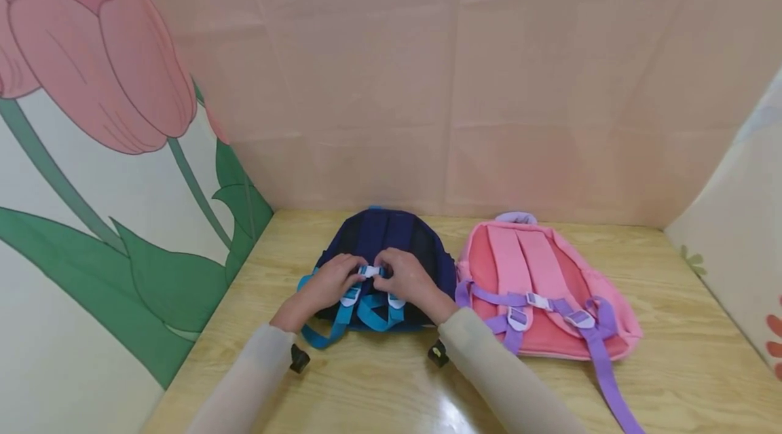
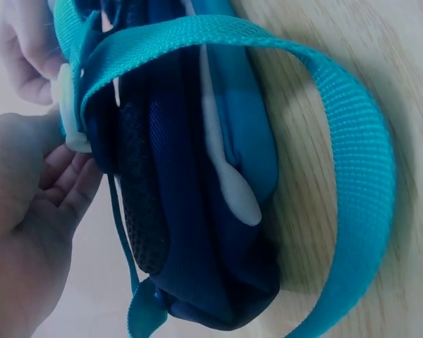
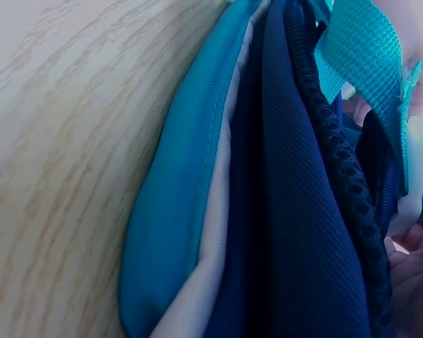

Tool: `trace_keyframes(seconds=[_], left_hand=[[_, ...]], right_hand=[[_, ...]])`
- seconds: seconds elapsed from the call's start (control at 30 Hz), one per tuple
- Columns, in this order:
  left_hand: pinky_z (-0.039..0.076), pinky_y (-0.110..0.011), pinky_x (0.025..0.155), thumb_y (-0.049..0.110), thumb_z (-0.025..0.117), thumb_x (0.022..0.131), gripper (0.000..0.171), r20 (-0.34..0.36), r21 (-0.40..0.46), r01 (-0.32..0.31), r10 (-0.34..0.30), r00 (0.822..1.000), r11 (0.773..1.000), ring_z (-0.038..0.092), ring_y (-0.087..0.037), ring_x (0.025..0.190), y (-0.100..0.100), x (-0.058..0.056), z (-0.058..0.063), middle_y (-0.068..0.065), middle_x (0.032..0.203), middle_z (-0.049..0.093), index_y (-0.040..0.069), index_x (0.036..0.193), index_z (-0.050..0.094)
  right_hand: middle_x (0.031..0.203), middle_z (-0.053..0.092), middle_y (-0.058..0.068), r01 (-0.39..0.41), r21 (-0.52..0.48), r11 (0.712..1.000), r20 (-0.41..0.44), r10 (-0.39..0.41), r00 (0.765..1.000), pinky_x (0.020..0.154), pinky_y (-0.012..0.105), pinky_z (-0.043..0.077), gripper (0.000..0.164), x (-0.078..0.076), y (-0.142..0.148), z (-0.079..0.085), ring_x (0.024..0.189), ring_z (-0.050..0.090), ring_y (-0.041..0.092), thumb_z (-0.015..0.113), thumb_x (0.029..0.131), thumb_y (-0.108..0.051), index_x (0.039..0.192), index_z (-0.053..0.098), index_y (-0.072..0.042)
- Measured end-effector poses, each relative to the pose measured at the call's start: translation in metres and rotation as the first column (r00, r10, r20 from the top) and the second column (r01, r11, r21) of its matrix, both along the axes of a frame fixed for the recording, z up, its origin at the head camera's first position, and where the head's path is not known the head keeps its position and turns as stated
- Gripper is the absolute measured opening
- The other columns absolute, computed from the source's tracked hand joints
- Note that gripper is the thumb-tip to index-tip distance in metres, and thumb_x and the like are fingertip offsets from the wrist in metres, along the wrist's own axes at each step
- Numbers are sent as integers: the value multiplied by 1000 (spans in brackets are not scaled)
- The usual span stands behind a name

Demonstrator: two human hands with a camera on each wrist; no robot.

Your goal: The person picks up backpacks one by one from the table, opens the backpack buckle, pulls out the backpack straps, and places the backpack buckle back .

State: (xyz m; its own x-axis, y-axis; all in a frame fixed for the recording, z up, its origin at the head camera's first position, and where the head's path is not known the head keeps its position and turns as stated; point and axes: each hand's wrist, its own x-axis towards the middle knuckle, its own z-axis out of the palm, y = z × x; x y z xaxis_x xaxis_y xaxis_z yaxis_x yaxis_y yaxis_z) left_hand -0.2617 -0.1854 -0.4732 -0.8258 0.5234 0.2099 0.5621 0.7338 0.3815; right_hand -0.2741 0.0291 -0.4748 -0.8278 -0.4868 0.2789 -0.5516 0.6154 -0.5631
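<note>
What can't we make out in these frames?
Head view: whether the white buckle is latched; too small, partly covered by left hand and right hand.
Head view: end of the longest purple strap; cut off by bottom edge.
Head view: front of the pink backpack; hidden against the table.
Left wrist view: rest of the teal strap; cut off by bottom edge.

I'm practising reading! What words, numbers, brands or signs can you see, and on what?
None readable: no words or numbers show on the navy backpack or pink backpack.
Too small to read: a tiny yellowish mark on the black device near the right wrist.
</note>
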Motion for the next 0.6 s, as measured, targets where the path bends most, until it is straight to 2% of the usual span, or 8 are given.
trace_keyframes(seconds=[0.3,0.6], left_hand=[[51,-40,91,18,63,101,21,23,17,-15,14,1000,1000,59,-19,100,-7,2,-1,-6,113,67,7,120,65],[51,-41,95,18,63,101,22,45,25,-44,43,998,999,59,-20,102,-11,2,5,-6,114,67,7,120,65]], right_hand=[[84,57,-4,9,-5,1000,31,-9,999,64,26,46,11,1,2,-1,73,52,13,77,87,-18,95,69,-15],[87,60,-2,5,12,1000,91,-7,996,66,27,48,14,-1,11,4,75,54,14,77,89,-21,99,69,-14]])
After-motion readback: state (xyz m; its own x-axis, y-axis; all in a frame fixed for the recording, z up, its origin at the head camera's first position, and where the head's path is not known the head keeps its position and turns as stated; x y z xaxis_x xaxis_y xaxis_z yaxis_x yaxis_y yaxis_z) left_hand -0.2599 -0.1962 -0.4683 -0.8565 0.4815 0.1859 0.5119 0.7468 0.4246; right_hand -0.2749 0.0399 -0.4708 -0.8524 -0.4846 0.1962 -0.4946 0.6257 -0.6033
